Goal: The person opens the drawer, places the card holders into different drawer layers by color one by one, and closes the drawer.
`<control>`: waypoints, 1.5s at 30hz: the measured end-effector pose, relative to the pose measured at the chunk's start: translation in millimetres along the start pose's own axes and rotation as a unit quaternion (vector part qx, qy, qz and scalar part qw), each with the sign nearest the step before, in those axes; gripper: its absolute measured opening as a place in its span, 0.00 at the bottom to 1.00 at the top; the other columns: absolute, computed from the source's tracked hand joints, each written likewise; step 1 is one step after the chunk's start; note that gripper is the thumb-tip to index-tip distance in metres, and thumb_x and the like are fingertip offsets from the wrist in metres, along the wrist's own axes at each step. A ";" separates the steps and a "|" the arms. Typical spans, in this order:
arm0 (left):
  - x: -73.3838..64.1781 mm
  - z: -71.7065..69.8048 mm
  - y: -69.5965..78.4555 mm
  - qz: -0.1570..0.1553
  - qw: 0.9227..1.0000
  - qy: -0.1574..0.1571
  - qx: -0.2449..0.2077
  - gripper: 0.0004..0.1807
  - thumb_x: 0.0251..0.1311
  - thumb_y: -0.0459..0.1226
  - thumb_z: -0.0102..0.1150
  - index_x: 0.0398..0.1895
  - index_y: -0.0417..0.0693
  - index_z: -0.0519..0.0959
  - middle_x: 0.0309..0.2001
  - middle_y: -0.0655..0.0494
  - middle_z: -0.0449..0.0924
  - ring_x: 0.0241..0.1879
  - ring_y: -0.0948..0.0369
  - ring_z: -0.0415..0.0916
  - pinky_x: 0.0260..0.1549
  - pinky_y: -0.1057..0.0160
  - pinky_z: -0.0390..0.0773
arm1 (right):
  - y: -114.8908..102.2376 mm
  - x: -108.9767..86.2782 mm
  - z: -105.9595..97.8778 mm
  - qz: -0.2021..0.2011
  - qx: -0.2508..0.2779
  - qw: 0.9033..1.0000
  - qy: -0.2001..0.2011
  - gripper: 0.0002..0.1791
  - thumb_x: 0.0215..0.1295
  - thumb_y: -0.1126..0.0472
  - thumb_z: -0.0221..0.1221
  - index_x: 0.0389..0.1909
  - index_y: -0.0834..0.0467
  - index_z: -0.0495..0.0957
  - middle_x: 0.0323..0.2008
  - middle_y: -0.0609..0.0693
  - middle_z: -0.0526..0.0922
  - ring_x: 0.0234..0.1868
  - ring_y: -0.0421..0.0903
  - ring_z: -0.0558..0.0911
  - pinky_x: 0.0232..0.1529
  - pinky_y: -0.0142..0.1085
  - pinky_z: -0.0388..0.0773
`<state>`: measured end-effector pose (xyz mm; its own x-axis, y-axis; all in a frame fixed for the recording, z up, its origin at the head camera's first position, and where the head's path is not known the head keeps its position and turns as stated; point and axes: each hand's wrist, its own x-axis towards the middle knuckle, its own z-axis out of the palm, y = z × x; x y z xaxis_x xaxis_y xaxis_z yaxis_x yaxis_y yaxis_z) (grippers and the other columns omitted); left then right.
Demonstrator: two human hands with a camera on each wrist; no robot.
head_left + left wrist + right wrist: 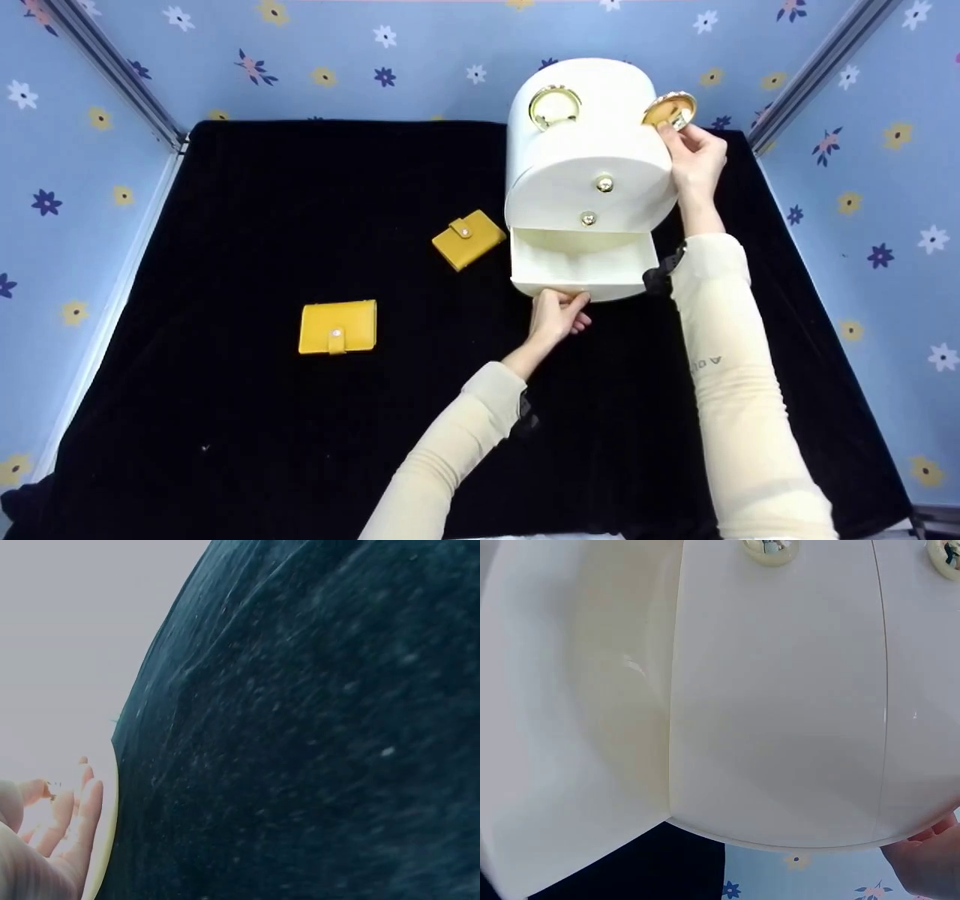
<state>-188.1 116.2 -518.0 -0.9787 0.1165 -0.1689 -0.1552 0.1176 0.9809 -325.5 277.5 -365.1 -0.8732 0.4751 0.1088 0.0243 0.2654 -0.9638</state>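
A white storage box point(592, 135) with small drawers stands at the back right in the head view, its lowest drawer point(585, 259) pulled out. My left hand point(553, 319) is at that drawer's front, thumb and finger pinching its small knob point(52, 791), mostly covered by the fingers. My right hand point(697, 161) grips the upper right side of the box, thumb beside a tilted gold round piece point(670, 110). In the right wrist view, fingers point(941, 826) wrap the box's edge. Two gold knobs, an upper knob point(604, 184) and a lower knob point(589, 218), show on the closed drawers.
One yellow snap wallet point(469, 240) lies just left of the box, and another yellow wallet point(337, 328) farther left, both on the black cloth point(300, 435). A second gold-rimmed round piece point(555, 107) sits on the box's top left. Blue flowered walls point(420, 60) enclose the back and sides.
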 end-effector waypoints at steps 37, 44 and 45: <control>-41.2 -5.9 -10.8 0.058 0.993 -0.048 0.092 0.17 0.57 0.43 0.55 0.24 0.37 0.81 0.14 0.51 0.78 0.15 0.56 0.76 0.11 0.71 0.71 | -1.2 -0.5 1.0 0.011 -0.005 1.000 -0.005 0.17 0.48 0.51 0.65 0.38 0.55 0.83 0.29 0.46 0.83 0.28 0.39 0.79 0.32 0.28 0.73; -49.2 -17.7 -5.7 0.063 0.986 -0.064 0.137 0.17 0.54 0.43 0.58 0.34 0.36 0.80 0.19 0.53 0.80 0.16 0.65 0.76 0.19 0.73 0.73 | -0.6 -0.1 -0.5 0.017 -0.003 1.000 -0.005 0.17 0.47 0.51 0.65 0.38 0.55 0.82 0.29 0.46 0.83 0.29 0.40 0.79 0.32 0.28 0.73; -50.4 -19.5 -4.7 0.064 0.985 -0.068 0.143 0.18 0.54 0.44 0.58 0.36 0.36 0.79 0.20 0.53 0.80 0.16 0.66 0.75 0.20 0.73 0.74 | -0.3 0.2 -0.5 0.017 -0.004 1.000 -0.003 0.17 0.48 0.51 0.65 0.38 0.55 0.82 0.29 0.46 0.83 0.29 0.40 0.79 0.32 0.28 0.73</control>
<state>-140.7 90.6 -512.2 -0.9577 0.2776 -0.0752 0.0325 0.3642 0.9307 -325.4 278.0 -364.6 -0.8751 0.4783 0.0737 0.0583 0.2553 -0.9651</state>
